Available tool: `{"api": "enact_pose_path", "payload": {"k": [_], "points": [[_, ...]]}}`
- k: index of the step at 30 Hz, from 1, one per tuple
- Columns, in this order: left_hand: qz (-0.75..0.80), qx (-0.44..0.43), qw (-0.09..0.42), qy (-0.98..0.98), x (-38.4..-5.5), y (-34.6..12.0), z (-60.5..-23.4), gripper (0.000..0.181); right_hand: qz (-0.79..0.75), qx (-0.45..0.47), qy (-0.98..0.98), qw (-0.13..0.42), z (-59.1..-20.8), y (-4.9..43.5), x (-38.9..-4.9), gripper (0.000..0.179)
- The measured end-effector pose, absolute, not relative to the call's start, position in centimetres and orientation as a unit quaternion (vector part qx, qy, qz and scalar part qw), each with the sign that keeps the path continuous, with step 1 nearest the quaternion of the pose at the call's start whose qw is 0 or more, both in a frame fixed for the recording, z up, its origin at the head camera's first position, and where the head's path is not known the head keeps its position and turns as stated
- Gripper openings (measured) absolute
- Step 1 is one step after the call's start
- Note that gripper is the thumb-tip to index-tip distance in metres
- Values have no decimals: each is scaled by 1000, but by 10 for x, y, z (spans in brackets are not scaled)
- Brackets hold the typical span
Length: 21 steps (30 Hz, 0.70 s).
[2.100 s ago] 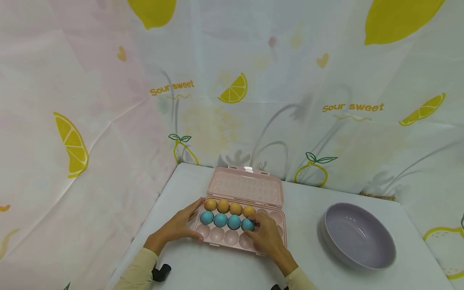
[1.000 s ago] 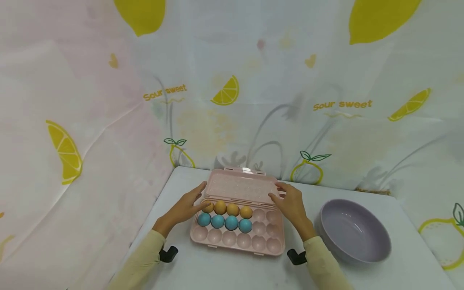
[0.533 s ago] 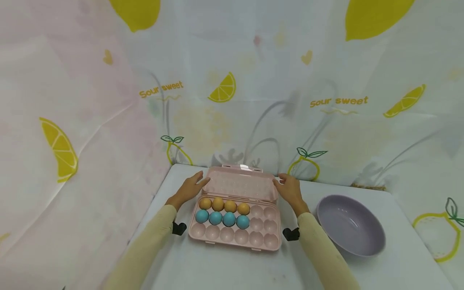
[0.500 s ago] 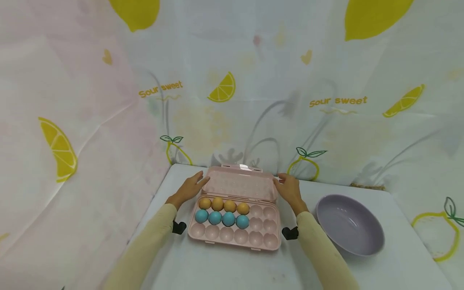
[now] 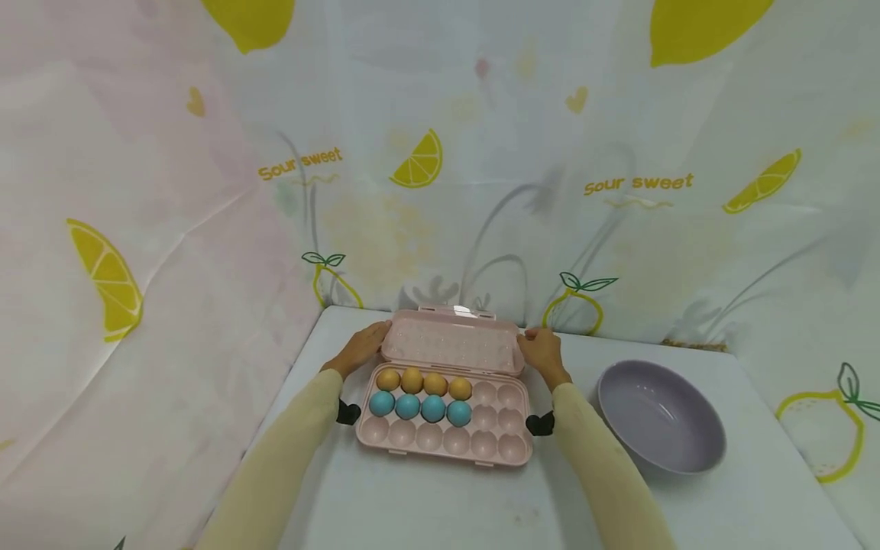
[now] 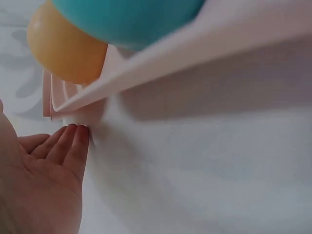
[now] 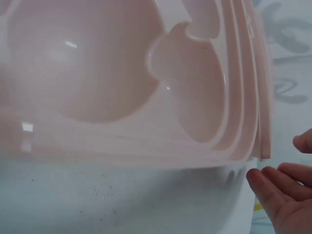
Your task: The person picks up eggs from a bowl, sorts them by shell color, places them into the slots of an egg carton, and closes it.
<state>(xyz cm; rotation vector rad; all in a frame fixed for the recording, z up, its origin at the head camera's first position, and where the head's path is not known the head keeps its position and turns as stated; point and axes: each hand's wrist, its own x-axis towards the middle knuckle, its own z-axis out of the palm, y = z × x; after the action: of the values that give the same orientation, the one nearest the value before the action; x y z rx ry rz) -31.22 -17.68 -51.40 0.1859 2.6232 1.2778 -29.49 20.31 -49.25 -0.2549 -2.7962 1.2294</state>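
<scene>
A pink plastic egg box [image 5: 483,464] stands on the table, its lid [image 5: 454,344] folded back towards the wall. Yellow eggs [image 5: 412,380] fill part of the rear row and blue eggs [image 5: 433,408] part of the middle row; the cups in front hold none. At the lid's left end is my left hand [image 5: 362,346], its fingers straight and close together in the left wrist view. My right hand [image 5: 543,353] is at the lid's right end; in the right wrist view its fingertips [image 7: 254,174] are near the lid's edge, thumb apart from them.
A purple-grey bowl [image 5: 660,416] stands on the white table [image 5: 440,508] to the right of the box. A lemon-print cloth [image 5: 474,229] covers the walls behind and at the left. Black wrist mounts [image 5: 348,413] hang under both sleeves.
My right hand let go of a blue egg in the middle row and moved back and right to the lid. My left hand slid from the tray's left side to the lid's left end.
</scene>
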Motion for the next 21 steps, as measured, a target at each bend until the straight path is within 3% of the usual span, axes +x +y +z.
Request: {"api": "enact_pose_path", "payload": {"k": [21], "points": [[420, 54, 127, 897, -317, -168, -510, 73, 400, -109, -909, 36, -496, 198, -298, 33]]}}
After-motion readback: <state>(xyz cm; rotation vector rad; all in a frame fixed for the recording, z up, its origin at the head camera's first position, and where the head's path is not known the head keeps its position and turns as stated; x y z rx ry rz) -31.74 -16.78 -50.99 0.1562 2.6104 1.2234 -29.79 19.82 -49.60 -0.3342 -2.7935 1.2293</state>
